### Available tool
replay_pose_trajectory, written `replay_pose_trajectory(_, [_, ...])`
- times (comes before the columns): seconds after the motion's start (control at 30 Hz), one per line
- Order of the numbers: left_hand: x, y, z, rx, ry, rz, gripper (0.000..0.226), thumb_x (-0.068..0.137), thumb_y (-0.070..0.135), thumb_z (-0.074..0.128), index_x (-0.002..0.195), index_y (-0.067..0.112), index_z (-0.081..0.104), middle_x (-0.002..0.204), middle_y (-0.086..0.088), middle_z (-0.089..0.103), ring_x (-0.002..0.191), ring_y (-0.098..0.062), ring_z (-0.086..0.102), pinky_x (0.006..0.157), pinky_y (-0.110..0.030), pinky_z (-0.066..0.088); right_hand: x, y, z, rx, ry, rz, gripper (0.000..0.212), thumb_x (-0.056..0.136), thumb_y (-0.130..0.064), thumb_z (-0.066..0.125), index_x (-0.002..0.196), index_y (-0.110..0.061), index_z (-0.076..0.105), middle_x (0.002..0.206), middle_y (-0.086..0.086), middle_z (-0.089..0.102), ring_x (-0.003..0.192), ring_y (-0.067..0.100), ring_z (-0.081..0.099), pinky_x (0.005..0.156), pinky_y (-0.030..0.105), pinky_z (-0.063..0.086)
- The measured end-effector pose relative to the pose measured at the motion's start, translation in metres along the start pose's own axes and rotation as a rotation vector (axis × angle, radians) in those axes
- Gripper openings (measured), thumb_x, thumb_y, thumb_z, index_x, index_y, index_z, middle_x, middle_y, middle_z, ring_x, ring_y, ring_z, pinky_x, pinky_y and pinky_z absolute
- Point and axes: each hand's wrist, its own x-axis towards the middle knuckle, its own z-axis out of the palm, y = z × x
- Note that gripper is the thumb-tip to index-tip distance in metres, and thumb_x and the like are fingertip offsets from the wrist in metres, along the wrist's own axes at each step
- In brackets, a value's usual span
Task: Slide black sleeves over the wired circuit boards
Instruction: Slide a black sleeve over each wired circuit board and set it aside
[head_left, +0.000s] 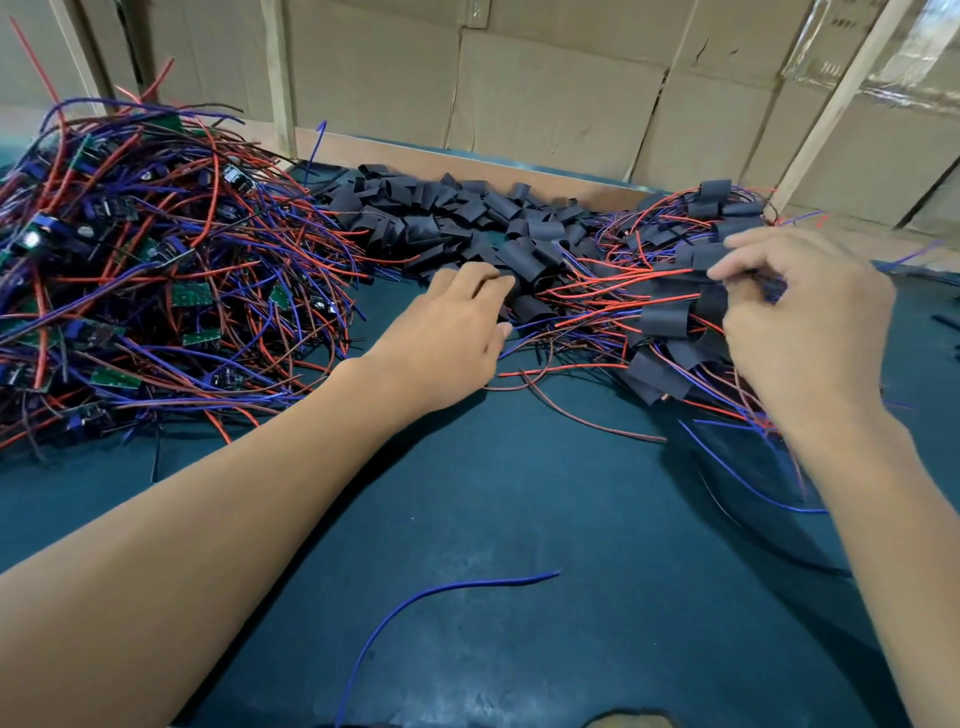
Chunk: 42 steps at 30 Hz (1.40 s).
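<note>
Left hand (457, 322) is laid palm down at the 12 o'clock centre of the counter (519, 519), fingers (493, 283) curled into the near edge of the loose black sleeves (467, 218); one sleeve appears to be gripped, though the contact is partly hidden under the hand

Right hand (800, 322) is raised at 2 o'clock over the sleeved boards (670, 312), thumb and fingers pinched on a sleeved board with its wires; exact grip point is blurred

Bare circuit boards (130, 270) with red, blue and dark wires are heaped at 10 o'clock, well apart from the right hand. The loose sleeves are spread in a band from 11 to 1 o'clock along the far edge of the counter. The sleeved boards are piled at 2 to 3 o'clock, wires trailing toward 6 o'clock

A single blue wire (426, 613) is lying alone at 6 o'clock on the dark green surface. Cardboard boxes (561, 93) and wooden posts (836, 98) are seen behind the counter at 12 o'clock
</note>
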Motion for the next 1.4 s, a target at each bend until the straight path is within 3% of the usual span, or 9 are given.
replay_pose_trajectory(0.17, [0.006,-0.004,0.006,0.081,-0.116,-0.018,0.056,0.107,0.036,0.031,0.159,0.017,0.02,0.166,-0.002,0.018,0.149,-0.028,0.019,0.114,-0.05,0.027,0.003,0.008,0.002,0.017,-0.078,0.088,0.033,0.08,0.001,0.058,0.094,-0.026,0.072,0.101,-0.002,0.074,0.104,0.033,0.064,0.094,0.048,0.049])
replay_pose_trajectory(0.37, [0.008,-0.005,0.009,0.113,-0.145,0.026,0.053,0.108,0.035,0.026,0.159,0.024,0.019,0.164,0.003,0.023,0.148,-0.023,0.023,0.11,-0.048,0.025,0.006,0.013,-0.014,0.105,0.108,-0.169,0.05,0.084,0.003,0.053,0.122,-0.026,0.067,0.097,-0.036,0.056,0.096,0.019,0.06,0.088,0.016,0.042])
replay_pose_trajectory(0.47, [0.01,-0.006,0.008,0.134,-0.16,0.034,0.051,0.108,0.033,0.026,0.158,0.025,0.022,0.16,0.005,0.03,0.142,-0.025,0.029,0.105,-0.047,0.027,0.009,0.02,-0.017,0.11,0.133,-0.208,0.043,0.085,0.004,0.054,0.114,-0.021,0.072,0.106,-0.028,0.056,0.098,0.015,0.06,0.091,0.007,0.037])
replay_pose_trajectory(0.63, [0.012,-0.005,0.006,0.118,-0.127,0.003,0.054,0.103,0.023,0.038,0.156,0.025,0.027,0.142,-0.004,0.038,0.125,-0.031,0.036,0.103,-0.046,0.032,0.008,0.024,-0.012,0.04,-0.299,-0.101,0.043,0.085,0.01,0.058,0.108,-0.021,0.076,0.107,-0.002,0.071,0.108,0.022,0.061,0.098,0.02,0.039])
replay_pose_trajectory(0.73, [0.014,-0.007,0.004,0.079,-0.08,-0.078,0.049,0.103,0.025,0.041,0.151,0.02,0.035,0.133,-0.01,0.04,0.123,-0.033,0.038,0.102,-0.047,0.034,0.006,0.019,-0.015,0.044,-0.282,-0.124,0.039,0.083,0.005,0.056,0.104,-0.018,0.079,0.103,-0.002,0.072,0.109,0.021,0.057,0.098,0.023,0.037])
replay_pose_trajectory(0.87, [0.011,-0.008,0.006,0.098,-0.016,-0.17,0.042,0.104,0.038,0.044,0.14,0.017,0.048,0.133,-0.011,0.04,0.124,-0.035,0.035,0.102,-0.047,0.034,0.009,0.017,-0.012,-0.019,-0.21,-0.158,0.042,0.078,0.006,0.053,0.105,-0.013,0.078,0.116,0.007,0.071,0.115,0.031,0.057,0.107,0.042,0.041])
replay_pose_trajectory(1.13, [0.009,-0.007,0.004,-0.008,0.03,-0.12,0.026,0.103,0.034,0.049,0.122,0.018,0.055,0.142,-0.003,0.045,0.134,-0.028,0.032,0.104,-0.046,0.032,0.001,-0.002,-0.005,0.094,0.006,-0.29,0.05,0.069,0.011,0.042,0.1,-0.007,0.077,0.106,0.009,0.073,0.103,0.032,0.065,0.094,0.052,0.048])
replay_pose_trajectory(1.23, [0.008,-0.007,0.0,0.068,0.077,-0.063,0.023,0.103,0.031,0.05,0.118,0.018,0.059,0.133,-0.003,0.051,0.126,-0.029,0.038,0.101,-0.046,0.038,-0.012,-0.026,0.004,0.15,-0.035,-0.436,0.045,0.072,0.012,0.046,0.094,-0.01,0.078,0.101,0.006,0.075,0.095,0.032,0.068,0.087,0.054,0.048])
replay_pose_trajectory(1.4, [0.002,0.0,-0.016,0.024,0.364,0.041,0.022,0.102,0.025,0.05,0.111,0.007,0.06,0.112,-0.012,0.056,0.105,-0.033,0.048,0.093,-0.045,0.042,-0.029,-0.048,0.018,0.232,-0.162,-0.516,0.035,0.08,0.008,0.053,0.093,-0.012,0.078,0.102,0.001,0.075,0.095,0.027,0.07,0.084,0.051,0.048])
